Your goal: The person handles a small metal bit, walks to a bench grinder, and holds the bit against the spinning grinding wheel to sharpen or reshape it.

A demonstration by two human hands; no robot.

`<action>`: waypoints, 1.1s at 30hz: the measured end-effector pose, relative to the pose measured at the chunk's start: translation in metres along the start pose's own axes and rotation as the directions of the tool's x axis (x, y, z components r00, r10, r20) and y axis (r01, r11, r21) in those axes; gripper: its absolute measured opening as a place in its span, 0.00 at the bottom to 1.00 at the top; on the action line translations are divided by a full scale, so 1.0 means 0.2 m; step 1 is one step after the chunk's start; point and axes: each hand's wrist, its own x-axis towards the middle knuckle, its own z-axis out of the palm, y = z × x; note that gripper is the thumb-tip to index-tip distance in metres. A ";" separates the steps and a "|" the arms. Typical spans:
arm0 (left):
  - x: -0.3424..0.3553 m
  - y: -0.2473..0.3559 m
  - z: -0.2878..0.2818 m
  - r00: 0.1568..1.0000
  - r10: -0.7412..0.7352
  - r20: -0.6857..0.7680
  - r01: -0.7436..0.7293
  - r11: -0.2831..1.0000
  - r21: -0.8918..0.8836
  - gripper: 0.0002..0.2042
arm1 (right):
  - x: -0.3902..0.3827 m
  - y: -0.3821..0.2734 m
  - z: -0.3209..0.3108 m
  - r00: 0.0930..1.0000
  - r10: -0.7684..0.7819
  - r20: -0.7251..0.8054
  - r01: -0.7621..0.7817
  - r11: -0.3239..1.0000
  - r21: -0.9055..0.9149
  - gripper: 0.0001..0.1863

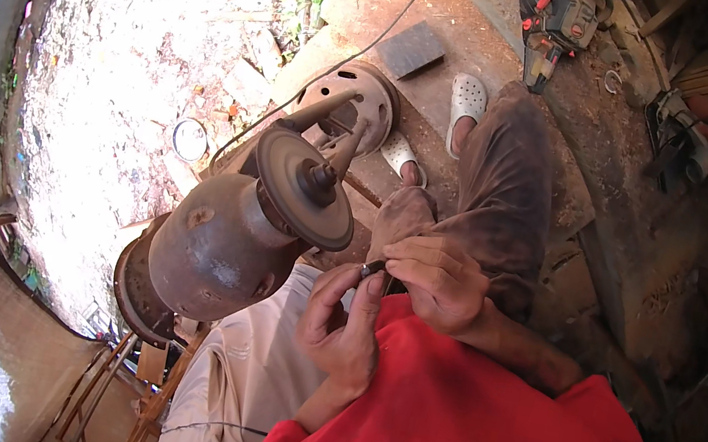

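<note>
A small dark metal piece (372, 269) is pinched between the thumb and fingers of my left hand (340, 325), in front of the red shirt. Close against it, the fingers of my right hand (438, 281) are drawn together at its right end. Whether they grip that same piece or something thin beside it is hidden. Just left of both hands stands a large grey bench grinder (222, 245). Its round wheel (291, 174), with a dark nut and shaft end at the centre, faces up toward me, apart from my hands.
Round, rusty metal bases (385, 99) sit around the grinder, and a cable (355, 51) runs past it. A dark flat block (411, 49) lies beyond my white clogs (468, 99). A chainsaw (565, 17) and another power tool (681, 137) rest at the far right.
</note>
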 end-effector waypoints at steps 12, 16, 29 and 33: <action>0.06 -0.03 0.03 0.957 0.272 -0.102 -0.272 0.962 0.010 0.14 | 0.08 0.04 0.08 0.994 -0.100 -0.034 0.101 0.995 0.021 0.12; 0.07 -0.03 0.04 0.944 0.306 -0.123 -0.294 0.950 0.108 0.11 | 0.07 0.04 0.11 0.995 -0.082 -0.057 0.083 0.996 0.031 0.14; 0.07 -0.02 0.03 0.933 0.338 -0.125 -0.307 0.927 0.217 0.10 | 0.05 0.05 0.14 0.991 -0.107 -0.085 0.105 0.994 -0.028 0.15; 0.08 -0.02 0.04 0.925 0.366 -0.101 -0.342 0.919 0.196 0.10 | 0.05 0.05 0.13 0.991 -0.101 -0.083 0.099 0.995 -0.030 0.15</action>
